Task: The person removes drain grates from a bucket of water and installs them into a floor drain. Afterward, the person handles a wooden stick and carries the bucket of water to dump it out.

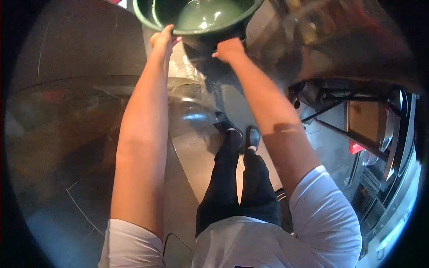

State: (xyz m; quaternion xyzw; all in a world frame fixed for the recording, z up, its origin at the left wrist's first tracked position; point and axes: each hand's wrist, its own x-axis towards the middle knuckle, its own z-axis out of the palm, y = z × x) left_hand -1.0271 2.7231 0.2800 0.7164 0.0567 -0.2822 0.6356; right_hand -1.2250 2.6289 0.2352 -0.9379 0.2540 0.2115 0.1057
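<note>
A round green basin point(196, 31) is at the top of the view, cut off by the frame edge. Cloudy, pale liquid point(205, 15) with bright reflections shows inside it. My left hand point(163, 40) grips the near rim, thumb up on the edge and fingers beneath. Below the rim, farther right, my right hand point(230, 49) is closed with its fingers curled inward, close to the basin's dark lower side. Whatever lies within those fingers is hidden. Both arms are stretched out forward.
Wet, shiny floor tiles point(192, 165) lie around my dark shoes point(253, 137). On the right stands a dark metal frame or rack point(330, 107) with a brown board-like panel point(364, 120) and a red item point(355, 147). Dark tiled surface point(71, 178) spreads along the left.
</note>
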